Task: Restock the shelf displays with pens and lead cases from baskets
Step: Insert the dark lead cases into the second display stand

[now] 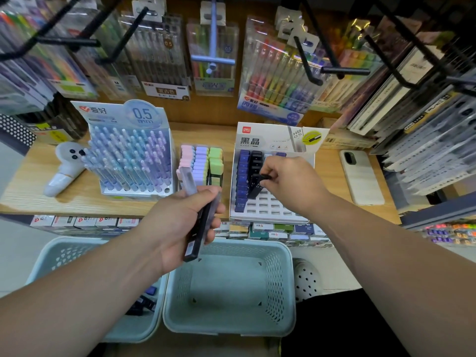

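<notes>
My left hand [177, 225] grips a small stack of lead cases [199, 222], black and clear, above the baskets. My right hand [286, 181] pinches one black lead case [256, 188] by its top and holds it tilted over the white lead display box [273, 207]. That box has a column of blue cases, a partial column of black cases and several bare slots. The right basket [229, 287] shows a bare bottom. The left basket [134, 315] holds a few dark cases, mostly hidden by my left arm.
A 0.5 mm pen display [131, 155] stands at the left of the wooden shelf [77, 199], with a pastel case display [201, 161] beside it. A white handheld device [64, 168] lies far left and a phone [360, 176] right. Hooks with pen packs hang above.
</notes>
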Demonstrator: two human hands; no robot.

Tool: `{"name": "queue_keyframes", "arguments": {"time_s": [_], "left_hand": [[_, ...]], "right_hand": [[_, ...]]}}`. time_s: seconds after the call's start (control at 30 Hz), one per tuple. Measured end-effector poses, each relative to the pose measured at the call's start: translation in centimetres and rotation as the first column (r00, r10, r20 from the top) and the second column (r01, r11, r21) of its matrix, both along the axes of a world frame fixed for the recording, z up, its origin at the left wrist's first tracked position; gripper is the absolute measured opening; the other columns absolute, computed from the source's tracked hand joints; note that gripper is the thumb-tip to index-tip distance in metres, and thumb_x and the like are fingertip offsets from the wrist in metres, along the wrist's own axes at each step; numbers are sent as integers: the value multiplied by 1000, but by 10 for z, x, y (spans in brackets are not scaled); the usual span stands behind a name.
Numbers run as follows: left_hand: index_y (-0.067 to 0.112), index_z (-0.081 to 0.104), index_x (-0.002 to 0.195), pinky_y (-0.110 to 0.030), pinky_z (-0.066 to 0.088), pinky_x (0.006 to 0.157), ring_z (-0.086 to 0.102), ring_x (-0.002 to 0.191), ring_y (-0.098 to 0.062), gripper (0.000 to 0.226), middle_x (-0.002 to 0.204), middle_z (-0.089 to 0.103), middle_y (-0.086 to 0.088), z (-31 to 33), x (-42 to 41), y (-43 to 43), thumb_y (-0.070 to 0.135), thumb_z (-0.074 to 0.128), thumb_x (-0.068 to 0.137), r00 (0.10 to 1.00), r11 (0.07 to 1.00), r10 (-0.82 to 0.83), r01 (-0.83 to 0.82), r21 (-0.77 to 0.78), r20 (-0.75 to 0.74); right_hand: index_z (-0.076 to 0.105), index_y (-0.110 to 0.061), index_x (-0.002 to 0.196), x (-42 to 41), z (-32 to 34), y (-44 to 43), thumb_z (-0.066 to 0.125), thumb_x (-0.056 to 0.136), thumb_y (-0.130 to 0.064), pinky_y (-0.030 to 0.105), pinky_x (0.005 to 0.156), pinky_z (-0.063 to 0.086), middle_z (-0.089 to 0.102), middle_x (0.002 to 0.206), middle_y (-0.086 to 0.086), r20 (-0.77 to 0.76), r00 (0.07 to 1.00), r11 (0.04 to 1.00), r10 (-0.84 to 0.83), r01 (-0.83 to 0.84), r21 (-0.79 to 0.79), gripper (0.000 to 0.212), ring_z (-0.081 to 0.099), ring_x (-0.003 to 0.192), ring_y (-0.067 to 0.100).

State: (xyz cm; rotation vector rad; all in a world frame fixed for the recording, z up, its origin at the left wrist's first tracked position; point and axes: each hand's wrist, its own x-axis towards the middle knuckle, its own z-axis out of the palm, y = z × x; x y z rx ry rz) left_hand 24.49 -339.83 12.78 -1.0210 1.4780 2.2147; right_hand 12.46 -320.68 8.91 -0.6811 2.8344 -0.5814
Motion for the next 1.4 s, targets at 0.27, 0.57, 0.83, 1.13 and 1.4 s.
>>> {"name": "queue_keyframes", "arguments": {"time_s": [0.27,0.57,0.83,1.13,1.4], "left_hand": [[17,66,100,-21,40,38,50,44,-12,18,65,63,-1,-3,2,-8,35,62,98,998,998,67,-67,18,5],[12,65,110,-27,45,44,53,47,-16,16,63,63,-2,-3,5,-10,25,60,101,988,989,147,-146,5,-43],[14,64,105,-24,44,40,52,47,-13,15,70,58,-6,-5,1,-5,17,71,92,976,980,177,-186,-65,-124],[28,50,88,-45,44,66,50,75,-27,27,92,67,-15,-16,-3,-3,27,77,85,883,866,417,-458,-199,-217],[28,43,79,-48,45,66,46,74,-25,33,94,63,-10,-16,-3,-9,25,75,88,883,861,399,-454,-230,-249]], "right_hand": [[63,-21,101,-3,-5,-6,68,93,-23,38,71,52,70,94,6,-65,994,990,87,-79,116,10,62,88,31],[77,-20,106,2,-11,-11,58,100,-31,40,80,54,60,107,5,-96,987,973,127,-105,205,23,64,92,29],[62,-24,93,45,60,-47,76,81,-51,44,64,59,62,66,-1,467,882,876,54,183,-446,32,65,61,15],[37,-18,99,92,54,-57,77,87,-13,33,57,58,67,84,19,816,535,798,217,384,-464,41,69,67,27],[48,-14,99,93,50,-56,73,86,6,33,61,60,70,72,12,800,569,727,190,467,-504,35,68,64,28]]}}
